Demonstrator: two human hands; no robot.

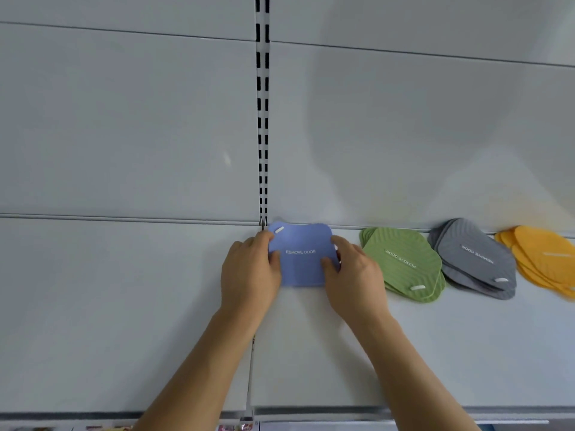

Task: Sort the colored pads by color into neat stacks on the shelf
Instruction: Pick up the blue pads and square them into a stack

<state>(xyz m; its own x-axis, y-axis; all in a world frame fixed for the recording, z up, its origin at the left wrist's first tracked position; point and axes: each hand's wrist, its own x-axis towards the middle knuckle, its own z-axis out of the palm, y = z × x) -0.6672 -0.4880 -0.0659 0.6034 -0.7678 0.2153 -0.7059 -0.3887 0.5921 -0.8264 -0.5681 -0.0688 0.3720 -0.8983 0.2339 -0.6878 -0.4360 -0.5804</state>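
A stack of blue pads (pixel 301 244) marked "REMOVE ODOR" lies on the white shelf (pixel 124 306) against the back panel. My left hand (pixel 249 272) grips its left edge, thumb on top. My right hand (pixel 354 275) grips its right edge the same way. To the right lie a fanned green stack (pixel 404 262), then a grey stack (pixel 476 259), then a spread orange stack (pixel 541 256) partly cut off by the frame's right edge.
A slotted upright (pixel 263 119) runs down the back wall and meets the shelf just left of the blue pads. The shelf's front edge (pixel 404 410) runs along the bottom. Bare shelf surface lies to the left of my hands.
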